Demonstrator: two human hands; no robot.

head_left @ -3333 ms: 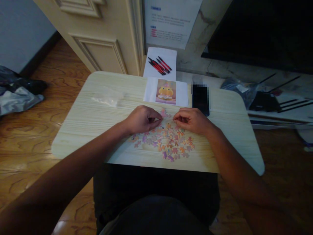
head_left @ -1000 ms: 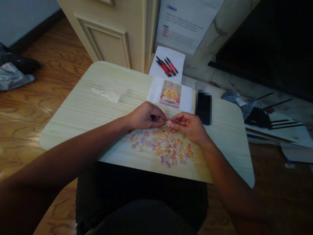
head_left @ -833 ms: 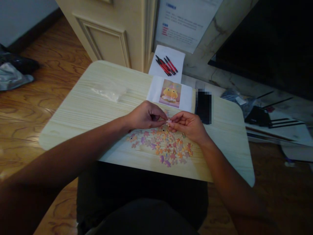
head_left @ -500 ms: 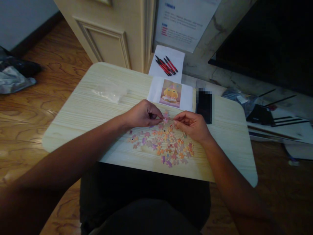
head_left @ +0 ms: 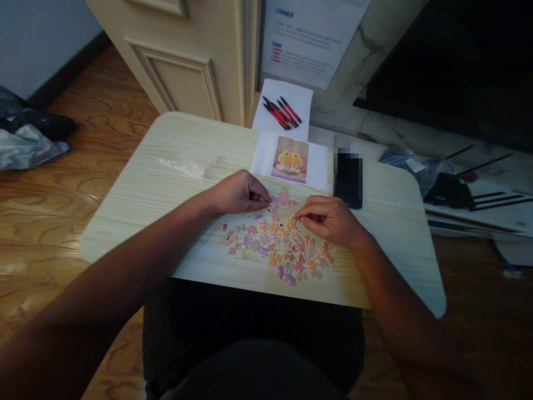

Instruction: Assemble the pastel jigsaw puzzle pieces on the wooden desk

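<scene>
A loose spread of jigsaw puzzle pieces [head_left: 287, 244], mostly orange, pink and purple, lies on the pale wood-grain table [head_left: 137, 205]. My left hand [head_left: 239, 193] pinches a small light puzzle piece [head_left: 270, 207] at the upper left of the spread. Lower and to the right, my right hand [head_left: 327, 218] has thumb and forefinger closed at an orange puzzle piece [head_left: 291, 223] on the edge of the heap. A small pink cluster [head_left: 283, 196] lies between and beyond the hands. Behind it, a picture card [head_left: 290, 159] with a yellow-orange figure rests on white paper.
Red and black pens [head_left: 281, 113] lie on a white sheet beyond the table. A dark phone [head_left: 348, 180], partly pixelated, is at the back right of the table. A clear plastic bag [head_left: 187, 161] lies at the back left. A black router [head_left: 449, 191] sits on the right-hand shelf.
My right hand has moved down, away from the pink cluster to the orange pieces. My left hand has drawn slightly left, leaving the cluster uncovered. The view has shifted slightly.
</scene>
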